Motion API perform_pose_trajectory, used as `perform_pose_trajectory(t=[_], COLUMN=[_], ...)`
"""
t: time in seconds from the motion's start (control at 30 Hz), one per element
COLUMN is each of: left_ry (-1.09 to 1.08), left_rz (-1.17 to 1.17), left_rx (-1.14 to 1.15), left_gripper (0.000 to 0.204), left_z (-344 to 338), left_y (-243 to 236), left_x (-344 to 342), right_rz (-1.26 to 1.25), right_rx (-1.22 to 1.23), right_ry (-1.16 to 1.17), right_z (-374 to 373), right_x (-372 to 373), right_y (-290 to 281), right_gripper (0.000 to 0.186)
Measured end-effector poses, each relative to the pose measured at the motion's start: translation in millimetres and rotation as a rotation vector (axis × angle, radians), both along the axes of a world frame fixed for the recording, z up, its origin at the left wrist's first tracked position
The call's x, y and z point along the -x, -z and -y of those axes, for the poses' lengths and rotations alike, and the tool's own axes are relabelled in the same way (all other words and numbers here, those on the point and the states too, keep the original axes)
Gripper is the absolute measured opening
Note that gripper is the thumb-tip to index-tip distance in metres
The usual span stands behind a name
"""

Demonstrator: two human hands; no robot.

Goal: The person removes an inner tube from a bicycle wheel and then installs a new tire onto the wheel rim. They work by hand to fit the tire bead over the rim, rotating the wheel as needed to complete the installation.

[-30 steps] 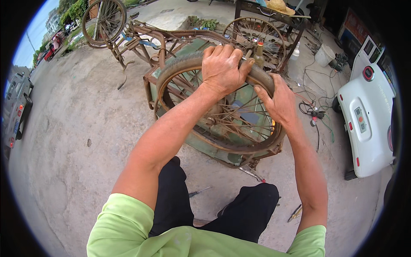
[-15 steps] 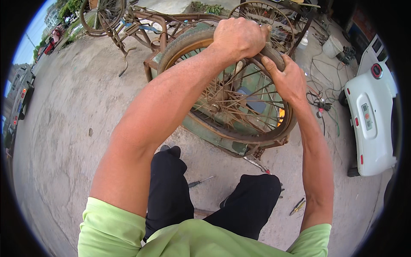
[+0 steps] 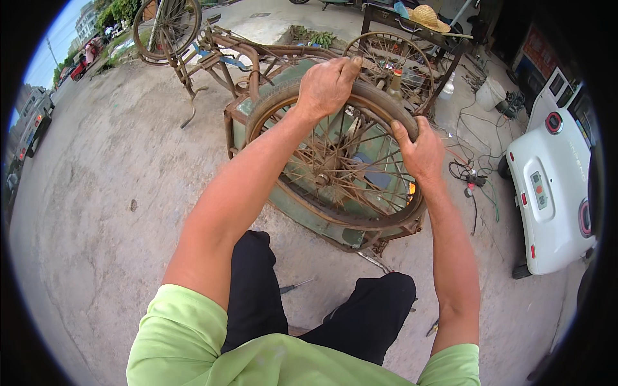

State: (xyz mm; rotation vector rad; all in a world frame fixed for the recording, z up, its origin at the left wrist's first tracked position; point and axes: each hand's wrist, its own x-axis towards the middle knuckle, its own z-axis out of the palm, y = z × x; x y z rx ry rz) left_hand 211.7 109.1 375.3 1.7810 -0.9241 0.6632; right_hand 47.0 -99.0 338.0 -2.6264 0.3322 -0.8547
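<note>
A spoked bicycle wheel (image 3: 322,179) with a dark tyre (image 3: 381,101) leans, tilted, over a worn green metal frame or box (image 3: 299,207). Its rim and spokes look rusty brown. My left hand (image 3: 327,88) is closed over the top of the tyre, knuckles up. Farther right along the tyre, my right hand (image 3: 421,151) grips with the thumb on the near side and the fingers wrapped behind. A stretch of bare tyre shows between the two hands. The fingertips behind the tyre are hidden.
A screwdriver (image 3: 296,286) lies between my knees, and pliers (image 3: 432,328) are partly behind my right arm. Behind the wheel stand a bottle (image 3: 394,85) and another spoked wheel (image 3: 425,61). Cables (image 3: 467,172), a white bucket (image 3: 490,94) and a white vehicle (image 3: 553,193) are at right.
My left hand has shifted left along the tyre, so the hands are farther apart. The right hand still grips the tyre. The whole view has shifted slightly.
</note>
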Motion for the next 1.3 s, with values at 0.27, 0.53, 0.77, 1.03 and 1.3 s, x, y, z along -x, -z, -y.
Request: perform_pose_trajectory(t=[0.27, 0.53, 0.77, 1.03, 1.3], left_ry=[-0.413, -0.323, -0.222, -0.257, -0.27], left_rz=[0.394, 0.371, 0.073, -0.031, 0.157], left_rx=[-0.112, -0.282, -0.637, -0.6, -0.213], left_gripper=[0.047, 0.052, 0.066, 0.071, 0.059], left_z=[21.6, 23.5, 48.0, 39.0, 18.9], left_y=[35.9, 16.4, -17.8, -29.9, 5.1], left_x=[16.9, 18.6, 17.7, 22.7, 27.5], right_rz=[0.063, -0.076, -0.147, -0.014, 0.078], right_rx=[-0.073, 0.042, -0.089, 0.017, 0.01], right_ry=[-0.092, -0.151, -0.047, 0.039, 0.035], right_z=[28.2, -7.4, -4.1, -15.9, 2.1], right_x=[24.5, -23.0, -19.0, -17.3, -0.9], right_y=[25.8, -20.0, -23.6, -14.3, 15.1], right_gripper=[0.079, 0.086, 0.077, 0.075, 0.074])
